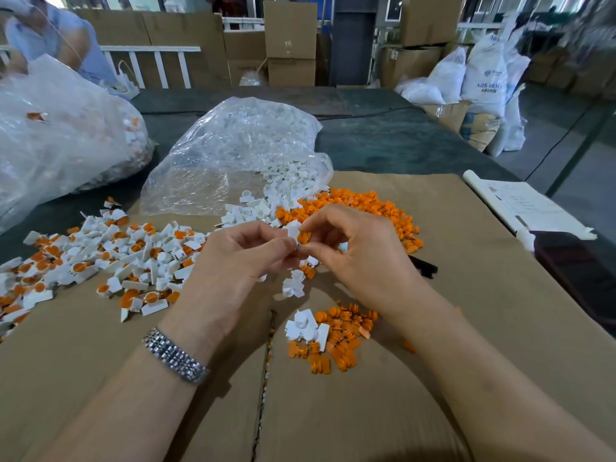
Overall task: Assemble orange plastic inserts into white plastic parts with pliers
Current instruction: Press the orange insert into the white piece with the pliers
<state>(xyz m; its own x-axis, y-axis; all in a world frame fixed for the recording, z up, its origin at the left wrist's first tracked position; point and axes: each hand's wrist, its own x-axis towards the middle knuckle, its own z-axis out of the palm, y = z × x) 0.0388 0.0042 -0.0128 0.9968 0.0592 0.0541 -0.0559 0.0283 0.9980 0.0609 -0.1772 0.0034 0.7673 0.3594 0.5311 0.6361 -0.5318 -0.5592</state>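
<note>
Both hands are raised together over the cardboard sheet (466, 295) at centre. The left hand (233, 261) has its fingers curled, pinching a white part (293, 232) at thumb and fingertips; the right hand (360, 251) pinches an orange insert (304, 237) between thumb and forefinger, pressed against the right face of the white part. How far the insert is seated cannot be told, since the fingers cover the joint. A dark handle-like object (423, 266), possibly the pliers, lies on the cardboard just right of the right hand, mostly hidden; neither hand holds it. Finished pieces (110, 258) are heaped at left; loose orange inserts (360, 208) are heaped far right of the hands, with a small mixed pile (330, 338) near the body and a clear bag of white parts (240, 145) beyond. Risks, as I judge them: the insert goes in tilted if pushed off-axis by fingers alone and sits half-seated; the small part slips from the pinch and drops into the loose piles below, where it would be hard to tell from unassembled stock; a half-seated piece tossed left would contaminate the finished heap.
</note>
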